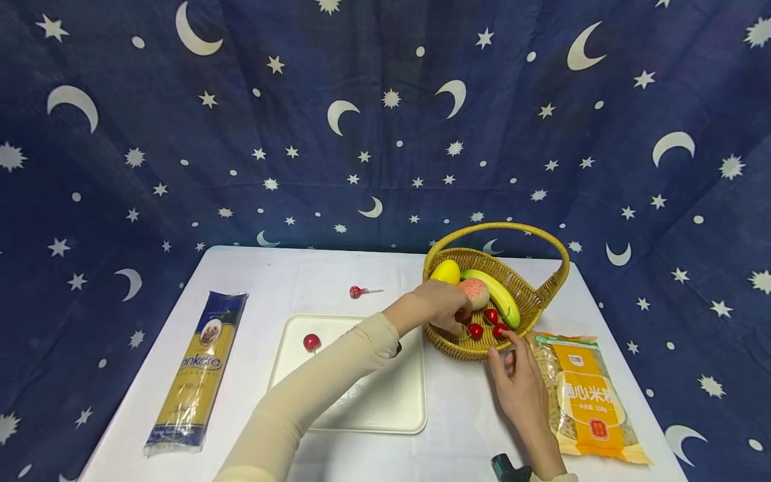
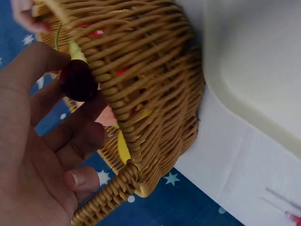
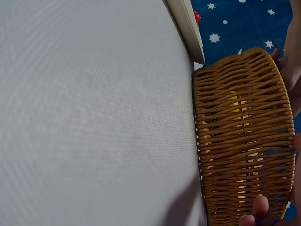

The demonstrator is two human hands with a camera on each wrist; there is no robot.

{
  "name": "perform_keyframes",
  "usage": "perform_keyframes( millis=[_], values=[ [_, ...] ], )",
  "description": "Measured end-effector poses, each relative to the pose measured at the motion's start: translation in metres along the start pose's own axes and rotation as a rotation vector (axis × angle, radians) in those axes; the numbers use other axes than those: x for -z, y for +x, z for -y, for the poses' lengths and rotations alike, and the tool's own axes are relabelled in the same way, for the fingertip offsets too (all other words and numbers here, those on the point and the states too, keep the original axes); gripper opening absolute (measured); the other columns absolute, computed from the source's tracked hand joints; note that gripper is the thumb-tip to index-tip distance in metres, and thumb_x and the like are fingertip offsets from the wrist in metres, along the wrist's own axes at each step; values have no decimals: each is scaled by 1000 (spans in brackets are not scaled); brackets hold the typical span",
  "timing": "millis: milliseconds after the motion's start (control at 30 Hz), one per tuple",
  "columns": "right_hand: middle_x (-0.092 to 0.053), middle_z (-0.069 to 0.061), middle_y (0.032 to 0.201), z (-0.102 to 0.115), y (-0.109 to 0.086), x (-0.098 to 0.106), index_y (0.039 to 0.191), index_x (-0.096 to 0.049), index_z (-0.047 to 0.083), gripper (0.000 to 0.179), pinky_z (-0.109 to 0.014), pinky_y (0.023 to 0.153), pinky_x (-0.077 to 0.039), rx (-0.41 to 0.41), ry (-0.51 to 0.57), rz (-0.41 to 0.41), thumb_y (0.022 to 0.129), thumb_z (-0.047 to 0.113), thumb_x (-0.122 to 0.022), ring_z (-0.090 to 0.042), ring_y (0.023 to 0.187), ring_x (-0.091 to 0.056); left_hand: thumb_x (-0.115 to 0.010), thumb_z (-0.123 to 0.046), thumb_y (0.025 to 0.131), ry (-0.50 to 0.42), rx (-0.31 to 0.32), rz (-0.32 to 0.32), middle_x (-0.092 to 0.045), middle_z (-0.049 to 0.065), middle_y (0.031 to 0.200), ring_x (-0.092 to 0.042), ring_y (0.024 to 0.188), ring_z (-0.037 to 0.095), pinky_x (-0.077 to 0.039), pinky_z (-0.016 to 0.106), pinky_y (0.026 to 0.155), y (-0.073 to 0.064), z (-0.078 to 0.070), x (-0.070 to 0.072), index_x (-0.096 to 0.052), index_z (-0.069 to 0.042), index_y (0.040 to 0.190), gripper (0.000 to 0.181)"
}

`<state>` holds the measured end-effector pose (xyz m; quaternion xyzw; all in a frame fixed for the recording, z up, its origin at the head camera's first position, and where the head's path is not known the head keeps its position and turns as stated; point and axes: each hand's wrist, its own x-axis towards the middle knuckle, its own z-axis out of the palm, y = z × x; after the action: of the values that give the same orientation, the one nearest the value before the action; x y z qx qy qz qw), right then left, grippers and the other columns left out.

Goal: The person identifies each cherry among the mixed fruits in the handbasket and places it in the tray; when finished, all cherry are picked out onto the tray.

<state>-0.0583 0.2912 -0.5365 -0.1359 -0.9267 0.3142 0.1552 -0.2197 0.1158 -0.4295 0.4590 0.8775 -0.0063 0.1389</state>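
In the left wrist view my left hand (image 2: 42,122) pinches a dark red cherry (image 2: 79,81) by thumb and finger, its green stem upward, right at the rim of the wicker basket (image 2: 146,94). From above, my left hand (image 1: 442,304) reaches over the basket (image 1: 527,304) and mostly hides that cherry. Inside lie a yellow lemon (image 1: 446,271), a peach (image 1: 474,293), a banana (image 1: 496,294) and three red cherries (image 1: 476,331). My right hand (image 1: 521,385) holds the basket's near right rim, index finger over the edge, thumb outside.
A white tray (image 1: 397,402) left of the basket bears one cherry (image 1: 311,342). Behind the tray lies a red lollipop (image 1: 355,292). A spaghetti pack (image 1: 199,375) lies at the left, and a bag of pasta (image 1: 593,395) beside my right hand. The basket handle (image 1: 500,226) arches upright.
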Motion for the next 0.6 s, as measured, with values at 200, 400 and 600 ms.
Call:
perform_keyframes(
  millis=[200,400,600],
  values=[
    [-53,0,94,0,0,0,149,-55,25,44,-27,60,-32,0,-15,5,108,41,-61,-9,73,-43,-77,-41,93,-101,-34,-128,-74,-10,105,-62,88,8,-51,26,73,-17,3,0,-76,-27,124,34],
    [-53,-1,94,2,0,0,149,-54,23,45,-27,61,-32,-2,-15,8,108,41,-60,-10,74,-43,-75,-33,92,-202,-36,-261,-72,-5,105,-61,85,9,-48,24,68,-42,7,1,-77,-24,125,34],
    [-53,-2,94,2,0,-1,149,-54,23,45,-27,61,-32,-8,-13,11,108,40,-61,-12,74,-43,-72,-33,92,-218,-14,-350,-67,-4,98,-57,77,10,-44,24,64,-69,14,-3,-76,-26,126,35]
  ],
)
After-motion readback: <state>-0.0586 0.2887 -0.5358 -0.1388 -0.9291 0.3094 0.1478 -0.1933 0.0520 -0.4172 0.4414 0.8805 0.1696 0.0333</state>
